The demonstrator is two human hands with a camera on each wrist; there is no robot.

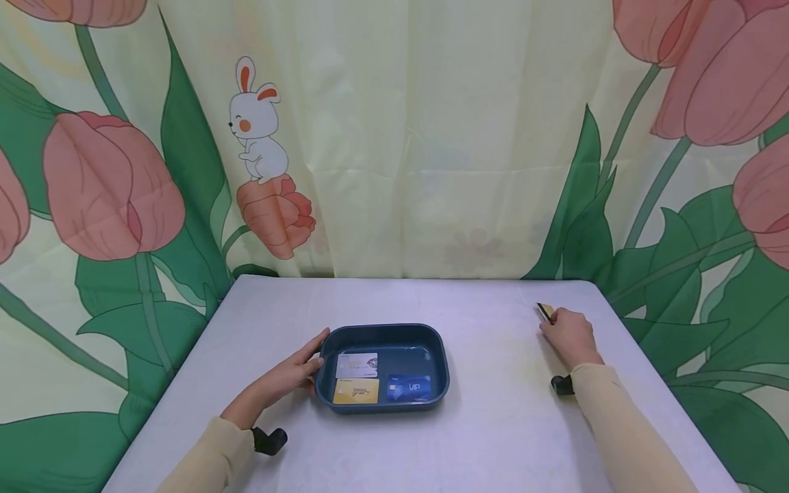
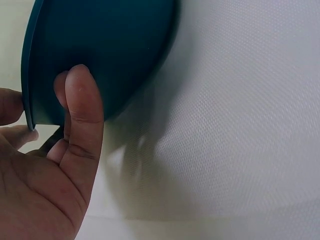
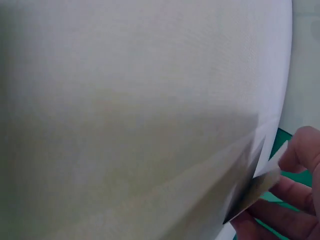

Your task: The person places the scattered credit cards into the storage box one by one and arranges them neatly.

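Note:
A dark blue rectangular tray (image 1: 445, 356) stands near the middle of the table. In it lie a silver card (image 1: 357, 365), a gold card (image 1: 355, 392) and a blue card marked VIP (image 1: 409, 388). My left hand (image 1: 277, 383) holds the tray by its left end, with fingers on both sides of the rim (image 2: 28, 75). Far to the right, my right hand (image 1: 572, 337) pinches what look like two cards (image 1: 545, 312), one gold and one dark-edged, tilted just over the tabletop. In the right wrist view the held cards (image 3: 257, 187) fan apart.
A white cloth covers the table (image 1: 487, 438). Behind it hangs a curtain (image 1: 431, 137) printed with tulips and a rabbit. A small black device (image 1: 269, 441) sits at the left wrist, another (image 1: 561, 385) at the right.

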